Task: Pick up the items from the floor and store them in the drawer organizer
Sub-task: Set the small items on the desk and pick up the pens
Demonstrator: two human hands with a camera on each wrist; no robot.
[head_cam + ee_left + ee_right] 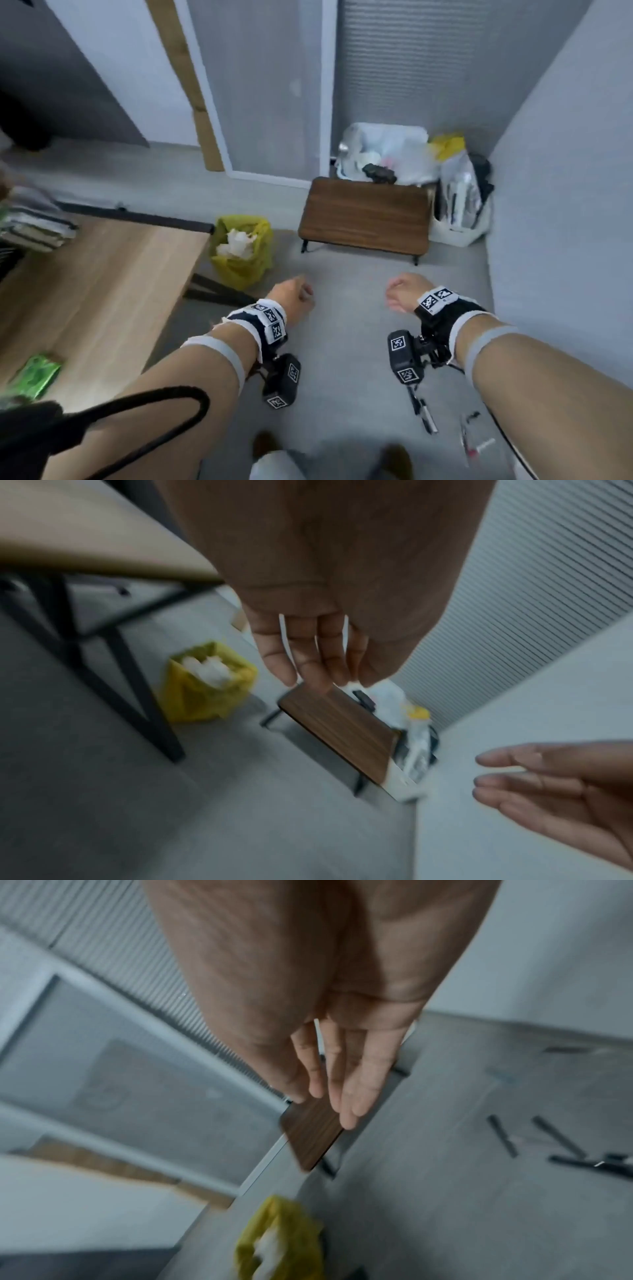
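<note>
Several dark pens (424, 414) and small stationery pieces (472, 433) lie on the grey floor at the lower right, below my right forearm. The right wrist view shows the pens (503, 1135) as blurred dark sticks on the floor at the right. My left hand (294, 293) and right hand (400, 293) hover side by side above the floor, both empty. The left hand's fingers (308, 658) hang relaxed, and the right hand's fingers (346, 1085) are straight. No drawer organizer is in view.
A light wooden desk (102, 274) with a green packet (34, 377) stands at the left. Beside it is a yellow-lined bin (241, 250). A low dark-wood table (366, 216) and full plastic bags (387, 150) fill the far corner. A wall (565, 205) runs along the right.
</note>
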